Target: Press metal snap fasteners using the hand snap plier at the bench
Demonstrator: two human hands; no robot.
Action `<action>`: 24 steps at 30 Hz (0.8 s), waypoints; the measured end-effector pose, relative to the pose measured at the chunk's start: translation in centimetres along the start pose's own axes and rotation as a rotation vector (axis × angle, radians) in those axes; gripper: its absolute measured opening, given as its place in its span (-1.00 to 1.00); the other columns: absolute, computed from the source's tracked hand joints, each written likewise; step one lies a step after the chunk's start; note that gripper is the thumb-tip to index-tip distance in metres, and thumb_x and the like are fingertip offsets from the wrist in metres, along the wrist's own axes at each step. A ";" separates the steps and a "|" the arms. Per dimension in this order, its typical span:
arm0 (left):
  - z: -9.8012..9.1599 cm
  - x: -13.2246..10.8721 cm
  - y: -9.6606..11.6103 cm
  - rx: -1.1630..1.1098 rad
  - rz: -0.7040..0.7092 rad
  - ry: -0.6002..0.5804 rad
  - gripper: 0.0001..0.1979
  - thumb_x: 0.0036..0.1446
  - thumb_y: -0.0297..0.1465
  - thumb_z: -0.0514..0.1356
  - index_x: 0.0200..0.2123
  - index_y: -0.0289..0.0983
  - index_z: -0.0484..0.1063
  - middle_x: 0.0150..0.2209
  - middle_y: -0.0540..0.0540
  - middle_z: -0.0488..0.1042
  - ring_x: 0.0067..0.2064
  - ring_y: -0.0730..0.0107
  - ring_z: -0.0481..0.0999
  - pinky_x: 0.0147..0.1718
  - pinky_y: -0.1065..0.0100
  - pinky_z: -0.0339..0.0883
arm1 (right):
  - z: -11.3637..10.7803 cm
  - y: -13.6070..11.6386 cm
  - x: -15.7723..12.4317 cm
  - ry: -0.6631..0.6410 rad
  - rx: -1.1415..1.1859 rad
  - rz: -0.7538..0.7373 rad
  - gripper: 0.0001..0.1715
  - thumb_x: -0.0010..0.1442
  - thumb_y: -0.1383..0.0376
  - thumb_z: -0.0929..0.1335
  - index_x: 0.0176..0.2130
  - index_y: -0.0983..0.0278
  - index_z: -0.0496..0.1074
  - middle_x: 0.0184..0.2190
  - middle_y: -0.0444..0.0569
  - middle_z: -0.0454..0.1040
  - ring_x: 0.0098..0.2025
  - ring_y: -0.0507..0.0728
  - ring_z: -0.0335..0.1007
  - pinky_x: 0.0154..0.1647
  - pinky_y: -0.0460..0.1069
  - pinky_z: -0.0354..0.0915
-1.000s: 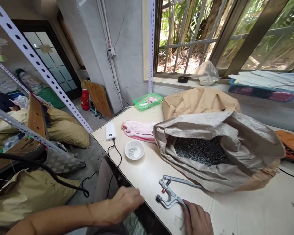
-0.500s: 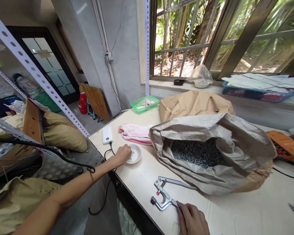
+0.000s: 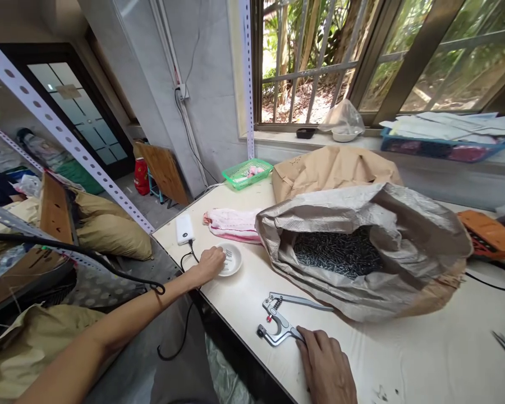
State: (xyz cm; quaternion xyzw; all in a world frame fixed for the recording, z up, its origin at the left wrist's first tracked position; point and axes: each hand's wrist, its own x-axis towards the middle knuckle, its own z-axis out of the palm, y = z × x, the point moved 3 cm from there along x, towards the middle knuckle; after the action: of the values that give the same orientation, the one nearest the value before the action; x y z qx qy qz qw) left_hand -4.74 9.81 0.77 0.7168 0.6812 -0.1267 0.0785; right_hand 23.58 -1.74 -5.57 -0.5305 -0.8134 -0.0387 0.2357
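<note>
My left hand (image 3: 210,262) reaches across the table edge to a small white dish (image 3: 231,260) with tiny metal parts in it. Its fingers are pinched over the dish's near rim; what they hold is too small to make out. My right hand (image 3: 326,365) rests near the front of the white table (image 3: 425,359), fingers wrapped round the lower handle of metal snap pliers (image 3: 278,325). The pliers lie flat, jaws pointing left. Behind them a large grey sack (image 3: 362,247) lies open, full of small dark metal pieces.
A white power bank (image 3: 184,228) with a black cable, a pink cloth (image 3: 231,221), a green basket (image 3: 246,172) and a brown paper bag (image 3: 332,168) sit farther back. An orange item (image 3: 488,233) lies right. Metal shelving (image 3: 67,140) and stuffed sacks (image 3: 109,233) stand left.
My left hand travelled from the table's front edge out to the white dish and now pinches at it. My right hand slid further onto the pliers' handle.
</note>
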 end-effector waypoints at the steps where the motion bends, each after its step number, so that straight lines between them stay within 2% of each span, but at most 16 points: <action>1: -0.1 0.0 0.0 0.000 0.010 0.000 -0.77 0.12 -0.53 0.06 -0.25 -0.34 0.50 -0.17 -0.25 0.47 -0.06 0.14 0.43 -0.13 0.25 0.33 | 0.0 0.0 0.0 0.004 -0.010 -0.005 -0.72 0.29 0.20 0.13 -0.13 0.17 0.35 -0.39 -0.04 0.36 -0.36 0.12 0.23 -0.38 0.02 0.13; 4: -0.5 -0.1 -0.1 0.002 0.053 0.003 -0.75 0.14 -0.56 0.01 -0.28 -0.34 0.49 -0.16 -0.24 0.46 -0.06 0.18 0.43 -0.15 0.29 0.32 | -0.1 -0.1 0.3 0.015 -0.030 -0.014 -0.75 0.29 0.24 0.15 -0.16 0.18 0.35 -0.40 -0.05 0.35 -0.38 0.11 0.22 -0.39 0.00 0.12; 6: -1.0 -0.7 -0.1 -0.033 0.082 0.055 -0.76 0.14 -0.55 0.02 -0.29 -0.33 0.48 -0.15 -0.22 0.44 -0.07 0.21 0.42 -0.15 0.31 0.30 | -0.5 -0.5 0.5 0.021 -0.029 -0.010 -0.78 0.28 0.29 0.16 -0.20 0.18 0.35 -0.41 -0.06 0.35 -0.38 0.11 0.21 -0.39 -0.01 0.12; 8: -1.4 -1.9 0.1 -0.167 0.125 0.155 -0.81 0.12 -0.52 0.05 -0.32 -0.32 0.47 -0.21 -0.18 0.44 -0.16 0.28 0.42 -0.19 0.35 0.29 | -0.9 -1.1 0.6 0.027 -0.022 0.002 -0.79 0.26 0.35 0.15 -0.25 0.20 0.34 -0.43 -0.07 0.34 -0.39 0.10 0.20 -0.38 -0.01 0.11; 10: -1.4 -3.5 0.9 -0.414 0.199 0.217 -0.86 0.09 -0.48 0.09 -0.36 -0.30 0.46 -0.31 -0.11 0.43 -0.28 0.38 0.40 -0.25 0.40 0.28 | -1.3 -1.7 0.7 0.025 -0.009 0.027 -0.77 0.25 0.40 0.15 -0.27 0.21 0.34 -0.42 -0.06 0.35 -0.38 0.09 0.20 -0.35 -0.02 0.12; 12: -0.6 -5.2 2.0 -0.695 0.267 0.153 -0.88 0.05 -0.41 0.13 -0.40 -0.30 0.46 -0.40 -0.05 0.41 -0.37 0.44 0.36 -0.35 0.44 0.25 | -1.6 -2.1 0.8 0.017 -0.001 0.059 -0.76 0.24 0.43 0.14 -0.26 0.23 0.34 -0.39 -0.05 0.36 -0.35 0.09 0.23 -0.31 -0.02 0.13; 13: 0.0 -6.0 2.7 -0.826 0.273 0.074 -0.86 0.04 -0.36 0.15 -0.43 -0.31 0.45 -0.45 -0.03 0.39 -0.42 0.46 0.33 -0.40 0.46 0.23 | -1.7 -2.3 0.8 0.006 -0.001 0.071 -0.75 0.24 0.44 0.14 -0.24 0.24 0.34 -0.37 -0.04 0.38 -0.33 0.09 0.24 -0.30 -0.02 0.14; 16: 2.1 -7.7 4.8 -1.135 0.167 -0.252 -0.72 0.00 -0.21 0.18 -0.42 -0.34 0.45 -0.58 0.04 0.29 -0.58 0.56 0.17 -0.60 0.48 0.05 | -2.2 -2.6 1.0 -0.005 -0.003 0.098 -0.76 0.24 0.41 0.17 -0.22 0.24 0.38 -0.31 0.00 0.42 -0.23 0.13 0.27 -0.25 0.02 0.15; 18: 3.0 -8.4 5.9 -1.238 0.098 -0.397 -0.66 -0.04 -0.15 0.19 -0.39 -0.35 0.44 -0.64 0.09 0.22 -0.63 0.60 0.07 -0.65 0.49 -0.06 | -2.8 -3.1 1.4 0.000 0.062 0.114 -0.75 0.25 0.35 0.19 -0.14 0.23 0.39 -0.26 0.02 0.44 -0.19 0.15 0.28 -0.25 0.03 0.17; 19: 3.1 -8.7 6.3 -1.259 0.091 -0.410 -0.66 -0.06 -0.16 0.21 -0.40 -0.36 0.44 -0.64 0.09 0.21 -0.63 0.60 0.07 -0.65 0.49 -0.06 | -3.1 -3.5 1.7 -0.005 0.135 0.120 -0.73 0.25 0.32 0.20 -0.08 0.22 0.38 -0.26 0.01 0.45 -0.20 0.14 0.29 -0.25 0.03 0.19; 21: 3.1 -9.2 7.0 -1.265 0.125 -0.346 -0.71 -0.10 -0.21 0.24 -0.44 -0.36 0.45 -0.60 0.06 0.27 -0.57 0.59 0.14 -0.60 0.50 0.01 | -3.6 -4.5 2.2 -0.037 0.349 0.123 -0.70 0.26 0.28 0.21 -0.02 0.21 0.35 -0.30 -0.02 0.45 -0.25 0.10 0.31 -0.27 0.00 0.23; 24: 3.5 -10.0 7.8 -1.276 0.146 -0.284 -0.77 -0.10 -0.26 0.24 -0.48 -0.35 0.46 -0.57 0.04 0.32 -0.54 0.56 0.21 -0.58 0.51 0.09 | -3.9 -6.0 2.7 -0.090 0.644 0.154 -0.80 0.26 0.28 0.21 -0.19 0.19 0.40 -0.38 -0.09 0.45 -0.30 0.05 0.34 -0.29 -0.05 0.27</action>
State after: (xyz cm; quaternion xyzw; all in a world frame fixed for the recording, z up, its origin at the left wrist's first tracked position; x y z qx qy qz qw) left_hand 2.38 -1.20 -0.15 0.5504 0.5551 0.2146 0.5856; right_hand 18.78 -3.30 0.15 -0.4898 -0.7510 0.2618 0.3571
